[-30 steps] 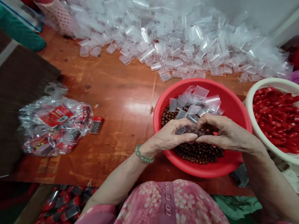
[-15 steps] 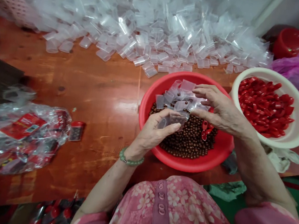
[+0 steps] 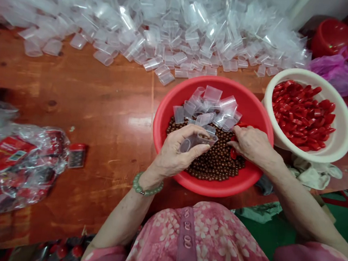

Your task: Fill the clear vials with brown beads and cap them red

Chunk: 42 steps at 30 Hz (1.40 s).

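Note:
My left hand (image 3: pixel 174 153) is closed around clear plastic cases. One clear case (image 3: pixel 206 139) points right, with brown balls inside its mouth; another clear case (image 3: pixel 185 145) sits against the palm. Below them, small brown balls (image 3: pixel 216 167) fill the bottom of a red basin (image 3: pixel 184 185). My right hand (image 3: pixel 252 144) reaches into the basin's right side, fingers curled down among red caps (image 3: pixel 233 153). Whether the fingertips hold a cap is hidden. Several loose clear cases (image 3: pixel 212 94) lie on the balls at the back of the basin.
A cream bowl (image 3: pixel 343 142) of red caps stands right of the basin. Clear cases (image 3: pixel 170 36) are heaped along the table's back. At left lie a plastic bag of red-capped packs (image 3: pixel 32 162) and one filled, red-capped case (image 3: pixel 76 155). Purple bags (image 3: pixel 339 74) sit at far right.
My right hand has moved down from above the clear cases to the red caps in the basin. My left hand keeps its cases, the front one now turned more mouth-up. The view has shifted slightly.

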Available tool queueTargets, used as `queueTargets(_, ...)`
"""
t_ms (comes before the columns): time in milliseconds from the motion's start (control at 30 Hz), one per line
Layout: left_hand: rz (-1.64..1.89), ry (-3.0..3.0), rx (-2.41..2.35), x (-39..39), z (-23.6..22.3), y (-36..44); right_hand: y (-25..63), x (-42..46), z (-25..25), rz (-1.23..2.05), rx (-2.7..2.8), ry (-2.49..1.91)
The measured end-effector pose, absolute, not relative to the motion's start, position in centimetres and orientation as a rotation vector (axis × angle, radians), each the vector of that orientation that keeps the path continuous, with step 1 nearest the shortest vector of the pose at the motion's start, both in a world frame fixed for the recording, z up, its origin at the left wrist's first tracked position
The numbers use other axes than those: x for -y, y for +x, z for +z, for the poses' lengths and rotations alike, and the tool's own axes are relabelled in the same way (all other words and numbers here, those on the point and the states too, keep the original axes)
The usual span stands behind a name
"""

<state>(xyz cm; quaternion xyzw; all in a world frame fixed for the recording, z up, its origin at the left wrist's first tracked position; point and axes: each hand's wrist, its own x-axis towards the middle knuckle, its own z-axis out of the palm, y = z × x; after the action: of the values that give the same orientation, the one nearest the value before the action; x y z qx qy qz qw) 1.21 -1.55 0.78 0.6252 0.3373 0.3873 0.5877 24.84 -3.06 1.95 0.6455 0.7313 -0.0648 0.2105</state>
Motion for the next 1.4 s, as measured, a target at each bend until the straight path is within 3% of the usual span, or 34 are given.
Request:
queueTargets(233, 0.856, 1.352, -0.777, 1.8, 0.4, 0.9, 25.2, 3.8, 1.3, -0.277, -2.167, 2.034)
queueTargets(400, 0.784, 1.346, -0.728, 1.8, 0.5, 0.7, 24.7, 4.0, 3.5, -1.334, -2.695, 2.403)
queueTargets(467, 0.782, 1.352, -0.713, 1.7, 0.7, 0.6, 23.3, 3.9, 4.4, -1.484, -2.792, 2.386)
queueTargets(767, 0.802, 1.418, -0.762, 1.5, 0.5, 0.6, 19.7, 3.4, 5.2, -0.991, -3.251, 1.993)
queueTargets(967, 0.853, 1.483, -0.784, 1.3, 0.6, 0.7, 19.9, 3.6, 4.6, -1.029, -3.151, 2.114)
queueTargets(1233, 0.826, 1.617, -0.788, 1.5, 0.7, 0.6, 21.1, 3.2, 4.6, -1.074, -3.236, 1.755)
queueTargets(1400, 0.831, 1.562, -0.839, 1.4, 0.4, 0.7, 20.6, 3.4, 3.4, -0.982, -3.278, 1.814)
